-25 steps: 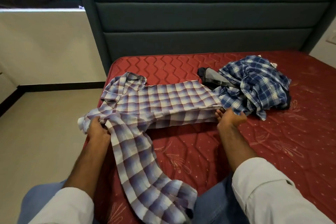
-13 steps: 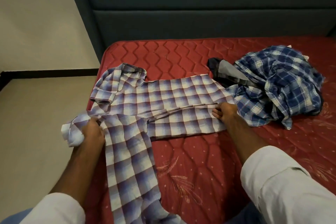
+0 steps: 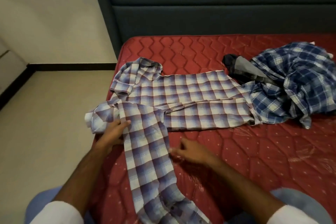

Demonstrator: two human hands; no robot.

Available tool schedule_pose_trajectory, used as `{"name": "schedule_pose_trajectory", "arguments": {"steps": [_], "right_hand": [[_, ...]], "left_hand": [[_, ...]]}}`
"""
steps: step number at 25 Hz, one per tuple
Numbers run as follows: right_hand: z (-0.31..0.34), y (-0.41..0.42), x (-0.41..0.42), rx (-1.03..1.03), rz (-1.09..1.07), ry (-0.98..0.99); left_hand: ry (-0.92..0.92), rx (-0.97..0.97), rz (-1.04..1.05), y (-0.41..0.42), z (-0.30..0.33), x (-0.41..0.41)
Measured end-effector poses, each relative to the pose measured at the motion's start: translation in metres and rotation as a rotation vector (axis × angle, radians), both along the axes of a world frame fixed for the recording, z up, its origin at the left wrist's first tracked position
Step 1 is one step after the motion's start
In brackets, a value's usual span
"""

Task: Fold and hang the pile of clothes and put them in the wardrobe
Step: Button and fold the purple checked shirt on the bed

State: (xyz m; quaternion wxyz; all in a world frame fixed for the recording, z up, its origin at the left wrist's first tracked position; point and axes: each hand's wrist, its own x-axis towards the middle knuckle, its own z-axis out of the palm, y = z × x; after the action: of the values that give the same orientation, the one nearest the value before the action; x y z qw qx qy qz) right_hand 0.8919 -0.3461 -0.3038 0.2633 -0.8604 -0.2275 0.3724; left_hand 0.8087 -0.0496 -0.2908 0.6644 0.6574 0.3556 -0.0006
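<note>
While left hand (image 3: 113,131) presses checked shirt (image 3: 181,100), clothes pile (image 3: 294,80) sits on mattress (image 3: 254,160).

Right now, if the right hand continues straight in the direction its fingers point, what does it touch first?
Probably the long sleeve of the purple checked shirt: the right hand points left, fingertips almost at the sleeve's edge. Its height above the mattress is unclear.

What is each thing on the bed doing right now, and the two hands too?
Purple checked shirt: spread flat, one sleeve trailing toward the person.
Blue checked clothes: crumpled in a heap, unfolded.
Dark grey garment: bunched, partly under the heap.
Left hand: fingers straight, resting on the shirt's shoulder.
Right hand: loosely curled beside the sleeve, holding nothing.
Mattress: bare, red.
</note>
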Motion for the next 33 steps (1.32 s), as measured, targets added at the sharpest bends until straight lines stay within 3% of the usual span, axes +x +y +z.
{"name": "schedule_pose_trajectory", "arguments": {"steps": [5, 7, 9, 12, 14, 18, 20, 22, 24, 29, 33], "right_hand": [[0.002, 0.000, -0.081, 0.254, 0.122, 0.397], [0.015, -0.005, -0.082, 0.382, 0.052, 0.669], [0.031, -0.014, -0.051, 0.513, -0.093, 0.765], [0.072, -0.028, 0.040, 0.570, -0.235, 0.604], [0.110, -0.033, 0.100, 0.525, -0.201, 0.522], [0.177, -0.031, 0.182, 0.032, 0.062, 0.206], [0.191, -0.032, 0.212, -0.247, 0.198, 0.161], [0.186, -0.042, 0.235, -0.357, 0.250, 0.192], [0.169, -0.057, 0.249, -0.344, 0.247, 0.105], [0.114, -0.089, 0.267, -0.064, 0.114, -0.162], [0.108, -0.090, 0.280, -0.104, 0.152, -0.437]], "left_hand": [[-0.116, -0.285, 0.134, 0.017, -0.006, 0.029], [-0.154, -0.348, 0.167, 0.027, -0.005, 0.047], [-0.159, -0.365, 0.198, 0.033, -0.007, 0.060], [-0.114, -0.352, 0.256, 0.032, -0.007, 0.070], [-0.074, -0.342, 0.339, 0.038, -0.010, 0.075], [-0.066, -0.377, 0.467, 0.057, -0.033, 0.085], [-0.101, -0.367, 0.535, 0.056, -0.039, 0.088], [-0.132, -0.364, 0.622, 0.053, -0.044, 0.092], [-0.161, -0.337, 0.645, 0.052, -0.051, 0.093], [-0.254, -0.245, 0.677, 0.038, -0.054, 0.089], [-0.282, -0.170, 0.704, 0.028, -0.051, 0.086]]}}
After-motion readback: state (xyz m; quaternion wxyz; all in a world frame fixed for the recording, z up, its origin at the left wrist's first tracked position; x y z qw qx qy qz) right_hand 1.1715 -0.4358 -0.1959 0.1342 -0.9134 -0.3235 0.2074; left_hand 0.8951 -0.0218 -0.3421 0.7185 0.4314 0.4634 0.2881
